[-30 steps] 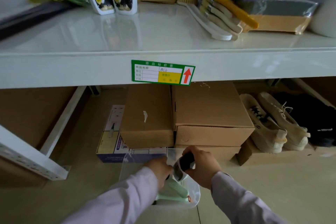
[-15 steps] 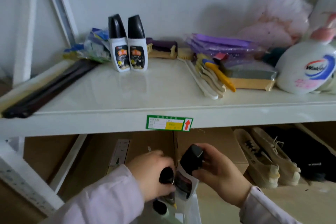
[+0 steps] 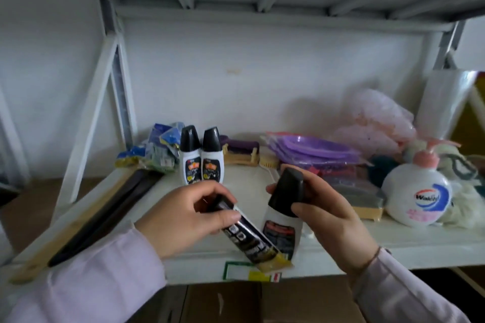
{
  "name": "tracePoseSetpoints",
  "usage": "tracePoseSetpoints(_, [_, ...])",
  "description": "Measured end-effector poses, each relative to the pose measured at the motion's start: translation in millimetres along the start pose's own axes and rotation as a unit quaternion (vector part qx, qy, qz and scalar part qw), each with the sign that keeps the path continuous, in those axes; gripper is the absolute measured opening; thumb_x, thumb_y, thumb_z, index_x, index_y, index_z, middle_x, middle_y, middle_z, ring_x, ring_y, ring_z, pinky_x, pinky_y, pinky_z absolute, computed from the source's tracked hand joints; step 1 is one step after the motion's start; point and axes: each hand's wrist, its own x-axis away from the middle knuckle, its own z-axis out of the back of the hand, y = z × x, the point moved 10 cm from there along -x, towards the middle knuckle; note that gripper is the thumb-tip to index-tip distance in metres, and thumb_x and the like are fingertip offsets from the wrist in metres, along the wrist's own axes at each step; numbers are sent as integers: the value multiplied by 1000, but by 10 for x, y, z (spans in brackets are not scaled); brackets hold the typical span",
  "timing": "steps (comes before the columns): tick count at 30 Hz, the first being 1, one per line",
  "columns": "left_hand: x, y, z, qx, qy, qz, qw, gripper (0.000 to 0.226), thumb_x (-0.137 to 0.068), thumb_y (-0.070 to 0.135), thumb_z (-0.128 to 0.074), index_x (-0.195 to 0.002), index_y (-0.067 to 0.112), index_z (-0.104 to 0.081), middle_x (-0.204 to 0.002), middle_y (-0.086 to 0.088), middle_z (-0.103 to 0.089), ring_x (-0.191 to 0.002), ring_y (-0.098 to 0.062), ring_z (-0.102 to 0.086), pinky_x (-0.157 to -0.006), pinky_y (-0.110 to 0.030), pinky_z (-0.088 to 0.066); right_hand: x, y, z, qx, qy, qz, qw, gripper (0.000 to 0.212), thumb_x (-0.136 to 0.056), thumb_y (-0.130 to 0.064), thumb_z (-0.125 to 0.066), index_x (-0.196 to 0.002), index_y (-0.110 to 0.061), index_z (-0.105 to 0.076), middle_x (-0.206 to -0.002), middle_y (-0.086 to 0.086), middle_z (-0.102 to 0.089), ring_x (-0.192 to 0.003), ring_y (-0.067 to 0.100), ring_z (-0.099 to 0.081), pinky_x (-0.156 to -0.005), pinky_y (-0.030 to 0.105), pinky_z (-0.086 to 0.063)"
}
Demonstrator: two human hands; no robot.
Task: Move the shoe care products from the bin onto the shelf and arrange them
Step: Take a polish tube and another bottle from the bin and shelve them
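Observation:
My left hand (image 3: 183, 215) grips a black and gold shoe polish tube (image 3: 252, 241) by its capped end, the tube slanting down to the right. My right hand (image 3: 328, 220) holds a white shoe polish bottle (image 3: 282, 228) with a black cap, nearly upright. Both are raised over the front edge of the white shelf (image 3: 367, 241). Two matching white bottles with black caps (image 3: 200, 160) stand side by side further back on the shelf. The bin is out of view.
A dark long-handled item on a wooden strip (image 3: 91, 217) lies along the shelf's left. Blue-yellow packets (image 3: 152, 155), brushes (image 3: 241, 152), purple plastic trays (image 3: 309, 149), a Walch soap pump bottle (image 3: 417, 194) and a pink bag (image 3: 378, 120) crowd the back and right. Cardboard boxes (image 3: 262, 301) sit below.
Both hands have risen from the bin on the floor to shelf height, carrying the tube and the bottle. The view has tilted up from the lower boxes to the shelf.

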Motion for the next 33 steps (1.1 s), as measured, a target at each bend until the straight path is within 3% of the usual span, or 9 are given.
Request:
tracePoseSetpoints(5, [-359, -65, 295, 89, 85, 54, 991, 9, -78, 20, -73, -86, 20, -69, -83, -1, -71, -71, -17, -72, -78, -32, -60, -464, -74, 136, 33, 48, -13, 998, 48, -72, 0, -59, -115, -20, -59, -113, 11, -70, -109, 27, -64, -94, 35, -55])
tracePoseSetpoints(9, [-602, -338, 357, 161, 121, 122, 972, 5, -80, 16, -72, -78, 17, -67, -82, -8, -69, -73, -24, -69, -75, -35, -60, -756, -4, 220, 104, 68, -35, 992, 49, -84, 15, -53, -102, -30, -57, -102, -1, -69, -96, 17, -66, -79, 20, -56])
tracePoseSetpoints(14, [-567, -776, 11, 422, 117, 261, 860, 15, -78, 7, -71, -89, 0, -63, -83, -17, -66, -68, -25, -63, -40, -24, -58, -947, 74, 361, 219, 110, -59, 968, 42, -83, 4, -59, -110, -27, -51, -91, -13, -62, -84, 0, -58, -80, 18, -48])
tracePoseSetpoints(16, [-488, -937, -146, 478, 115, 300, 818, 25, -74, 8, -75, -93, -3, -62, -90, -23, -65, -66, -29, -65, -39, -27, -58, -998, 127, 403, 224, 121, -72, 964, 42, -83, 3, -58, -115, -23, -52, -94, -8, -62, -85, 7, -59, -72, 13, -46])
tracePoseSetpoints(21, [-406, -1116, -359, 576, 103, 306, 750, 15, -84, 5, -61, -95, -6, -63, -90, -24, -61, -63, -30, -66, -44, -33, -60, -1098, 303, 449, 228, 122, -116, 959, 48, -84, 1, -57, -126, -21, -49, -109, 1, -63, -104, 23, -61, -97, 39, -49])
tracePoseSetpoints(23, [-442, -1119, -359, 601, 83, 291, 740, 17, -86, 4, -59, -98, -8, -61, -94, -25, -62, -70, -32, -65, -47, -35, -61, -1144, 351, 424, 231, 106, -124, 959, 48, -83, 2, -59, -122, -25, -49, -112, 2, -62, -106, 23, -61, -97, 41, -50])
tracePoseSetpoints(26, [-496, -1130, -415, 560, 49, 307, 768, 21, -86, 8, -61, -97, -10, -59, -94, -26, -63, -80, -32, -63, -55, -37, -61, -1165, 477, 394, 308, 73, -146, 937, 51, -78, -1, -66, -121, -24, -49, -107, -1, -61, -106, 21, -60, -94, 36, -51])
tracePoseSetpoints(31, [-824, -1178, -365, 225, 57, 258, 938, 29, -85, 20, -66, -112, 10, -67, -98, -6, -73, -93, -24, -66, -90, -34, -51, -1151, 557, 352, 359, 57, -158, 918, 49, -81, -18, -70, -125, -21, -49, -113, -5, -59, -105, 13, -56, -101, 36, -46])
tracePoseSetpoints(33, [-972, -1091, -356, 72, 69, 212, 972, 33, -85, 25, -66, -116, 16, -65, -112, -2, -71, -102, -19, -65, -95, -26, -46, -1167, 561, 328, 361, 52, -151, 919, 48, -80, -17, -70, -123, -21, -50, -110, -7, -60, -100, 10, -55, -95, 30, -46])
